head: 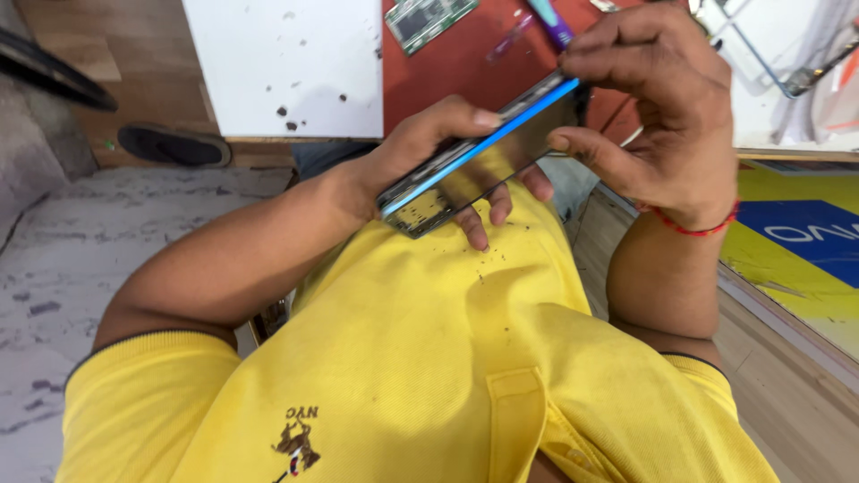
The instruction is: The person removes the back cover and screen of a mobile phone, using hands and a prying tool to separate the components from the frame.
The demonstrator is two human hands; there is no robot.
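Fingers first: left hand (420, 156) wrapped around the lower end of the phone (479, 156), thumb laid along the blue edge, fingertips curling out beneath at 6 o'clock. Right hand (649, 107) pinched on the upper end at 2 o'clock, thumb under, fingers bent over the top corner, closed tight on the frame. Phone held tilted above the lap, glass side down toward the yellow shirt (429, 358), blue rim running from 7 o'clock up to 2 o'clock, part of the frame seemingly lifted from the body, though hard to tell. Probably best done with steady grip at the low end, slow even prying at the top corner, no twisting, since thin glass likely cracks under a sharp bend. Dark specks scattered on the shirt below. Red thread band (693, 225) on the right wrist. Further out at 12 o'clock, a red mat (447, 63) with a green circuit board (428, 20) and a purple tool (550, 22); a white board (282, 67) at 11 o'clock. No containers seen; nothing boxed or binned anywhere.
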